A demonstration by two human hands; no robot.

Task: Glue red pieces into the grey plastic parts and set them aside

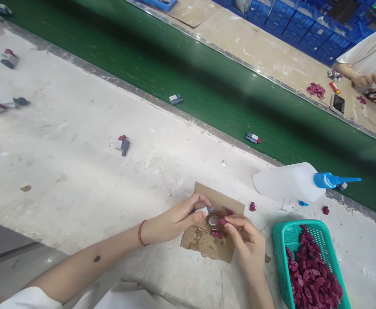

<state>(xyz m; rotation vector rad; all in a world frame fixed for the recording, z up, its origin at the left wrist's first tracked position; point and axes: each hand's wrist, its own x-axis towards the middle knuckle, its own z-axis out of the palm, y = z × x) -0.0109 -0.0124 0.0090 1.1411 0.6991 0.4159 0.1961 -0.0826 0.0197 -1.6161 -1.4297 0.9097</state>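
My left hand (192,210) is closed on a small grey-and-white plastic part (202,210), held over a piece of cardboard (203,246). Pinched between the thumb and fingers of my right hand (247,240) is a small maroon plastic piece (221,221). Between the two hands sits a small round dark-rimmed dish (212,220) with what looks like clear liquid in it. The maroon piece is at the dish's right edge; whether it touches is too small to tell. Another maroon piece (217,234) lies on the wet-stained cardboard just below the dish.
A green basket (279,257) of maroon pieces stands at right, below a white bottle (284,182) with a blue nozzle lying on its side. Beyond the table edge, a green conveyor belt (136,81) carries small assembled parts (175,99). Across it, another person's hands (369,83) work.
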